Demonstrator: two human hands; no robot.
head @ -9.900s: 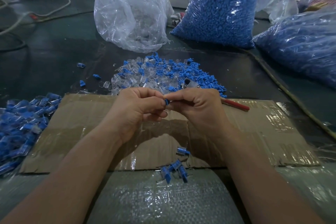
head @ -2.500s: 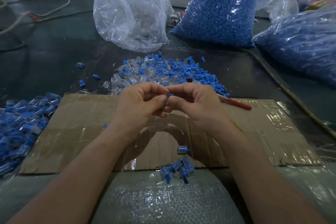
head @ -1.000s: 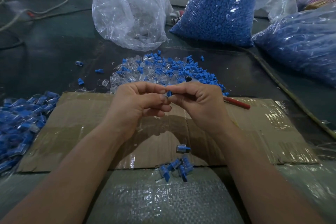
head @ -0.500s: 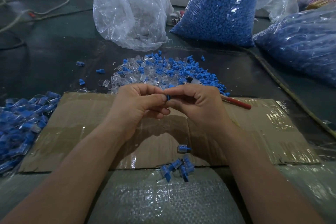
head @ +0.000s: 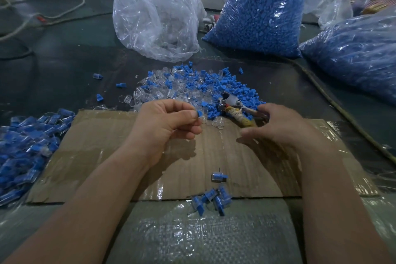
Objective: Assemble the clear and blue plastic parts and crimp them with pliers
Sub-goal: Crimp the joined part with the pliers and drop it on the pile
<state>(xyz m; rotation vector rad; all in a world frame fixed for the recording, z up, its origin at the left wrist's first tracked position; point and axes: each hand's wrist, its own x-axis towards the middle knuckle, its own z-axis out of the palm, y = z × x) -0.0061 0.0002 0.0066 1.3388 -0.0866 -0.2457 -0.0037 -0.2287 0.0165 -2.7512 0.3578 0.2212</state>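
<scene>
My left hand pinches a small clear and blue part between thumb and fingertips, above the far edge of the cardboard sheet. My right hand is off to the right, its fingers lying over the handles of the pliers. Its thumb is spread and blurred, so whether it grips them is unclear. The pliers' head rests on the loose pile of clear and blue parts. Several assembled pieces lie at the cardboard's near edge, and one lies apart from them.
A heap of finished blue pieces lies at the left. At the back stand a nearly empty clear bag and full bags of blue parts. A cord runs along the right. Stray parts dot the dark mat.
My hands have separated. The right hand let go of the part and moved right onto the pliers' handles, while the left hand keeps the part pinched.
</scene>
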